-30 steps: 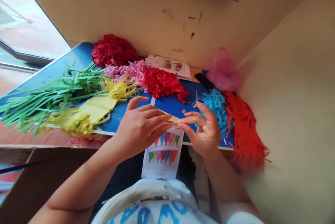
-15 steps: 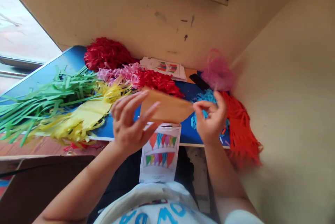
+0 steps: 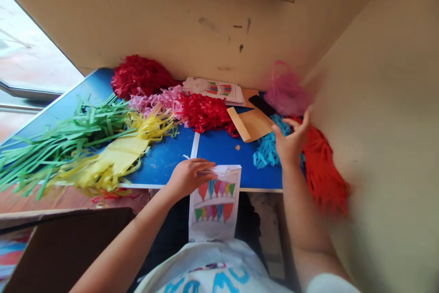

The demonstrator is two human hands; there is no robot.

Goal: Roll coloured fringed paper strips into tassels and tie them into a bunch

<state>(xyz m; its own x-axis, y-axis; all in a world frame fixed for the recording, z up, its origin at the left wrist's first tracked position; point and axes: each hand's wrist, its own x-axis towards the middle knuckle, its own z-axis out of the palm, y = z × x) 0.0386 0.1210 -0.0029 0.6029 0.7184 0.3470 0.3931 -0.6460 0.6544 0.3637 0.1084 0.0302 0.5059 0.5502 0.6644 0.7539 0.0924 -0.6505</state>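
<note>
A white printed paper packet (image 3: 215, 213) with rows of coloured pennants on its front stands upright at my lap, against the table's front edge. My left hand (image 3: 189, 176) is closed at its top left edge, fingers over the folded flap. My right hand (image 3: 292, 141) is raised at the right with fingers apart and nothing in it. Close to its thumb lies a tan paper envelope (image 3: 257, 124) with a folded end, partly over a bunch of blue fringed paper (image 3: 269, 149). Red-orange fringed paper (image 3: 324, 172) hangs beyond the right hand.
On the blue table (image 3: 168, 153) lie green strips (image 3: 78, 124), yellow fringe (image 3: 120, 151), pink (image 3: 161, 98) and red bunches (image 3: 206, 112). Behind are printed sheets (image 3: 214, 89), a dark flat object (image 3: 261, 104) and a pink plastic bag (image 3: 286, 92). A cardboard box (image 3: 75, 238) stands lower left.
The tan envelope has left my hands and now lies on the table at the right. My left hand has moved down to the packet's top; my right hand has opened and moved slightly right.
</note>
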